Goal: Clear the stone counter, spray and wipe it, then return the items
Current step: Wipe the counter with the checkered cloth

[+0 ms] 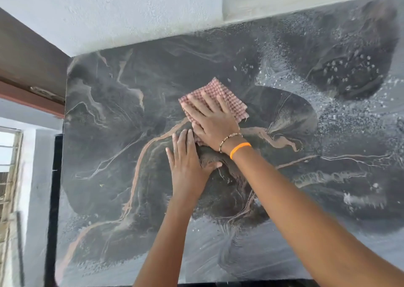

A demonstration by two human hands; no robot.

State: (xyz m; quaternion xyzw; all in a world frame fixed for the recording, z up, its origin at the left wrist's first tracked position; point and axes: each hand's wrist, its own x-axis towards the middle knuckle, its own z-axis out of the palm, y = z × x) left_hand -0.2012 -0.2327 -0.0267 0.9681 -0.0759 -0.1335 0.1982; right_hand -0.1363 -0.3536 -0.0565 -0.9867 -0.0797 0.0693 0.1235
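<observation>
The right hand (211,120) presses a pink checked cloth (215,99) flat, fingers spread, at the middle of the dark veined stone desk (113,111); beside the cloth, the left hand (188,162) braces open-palmed, apparently steadying the wipe.

Bare counter (113,146) around the cloth (220,96); walls (131,13) bound far and left edges.

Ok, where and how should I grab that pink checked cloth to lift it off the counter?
Pinch the pink checked cloth at its free far-right corner, coming from above. It lies flat on the dark stone counter, with the right hand pressing its near part.
</observation>
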